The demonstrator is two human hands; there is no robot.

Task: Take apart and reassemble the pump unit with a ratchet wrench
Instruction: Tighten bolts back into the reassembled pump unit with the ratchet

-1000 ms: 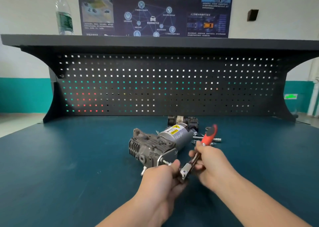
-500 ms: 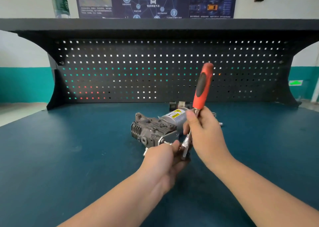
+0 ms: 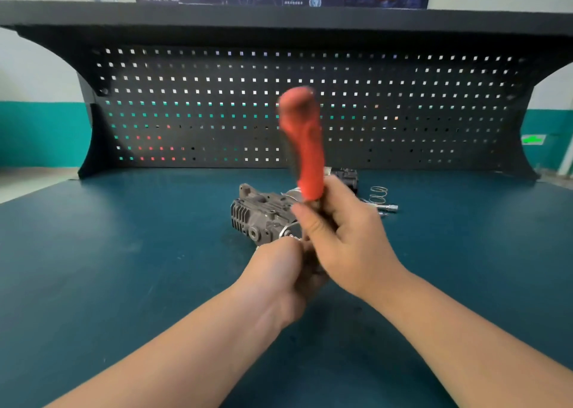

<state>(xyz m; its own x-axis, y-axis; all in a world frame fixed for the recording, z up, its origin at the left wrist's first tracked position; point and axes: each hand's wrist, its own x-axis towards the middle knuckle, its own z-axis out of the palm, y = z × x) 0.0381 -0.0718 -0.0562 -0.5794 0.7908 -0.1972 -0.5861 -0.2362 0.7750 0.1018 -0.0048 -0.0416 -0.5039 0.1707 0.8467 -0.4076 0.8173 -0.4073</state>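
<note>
The right hand (image 3: 347, 240) is gripping the ratchet wrench (image 3: 302, 147) low on its shank, fingers and thumb curled round it just under the red handle, which is standing nearly upright and showing blurred against the pegboard (image 3: 403, 103). The wrench's head is hiding behind the two hands, so what it is seated on cannot be told. The left hand (image 3: 279, 271) is sitting just below and touching the right, its fingers curled in toward the wrench's lower end and the near corner of the pump unit (image 3: 260, 215); whether it is pinching the tool, a fastener or the bracket cannot be told. The pump unit is lying on its side on the dark teal bench top (image 3: 124, 268), its finned grey casting pointing left and its cylindrical motor body running back to the right behind the right hand. Beyond it a small dark part (image 3: 348, 178) is lying near the pegboard, and to its right a coil spring (image 3: 379, 193) and a socket extension (image 3: 387, 207) are lying close together on the bench.
</note>
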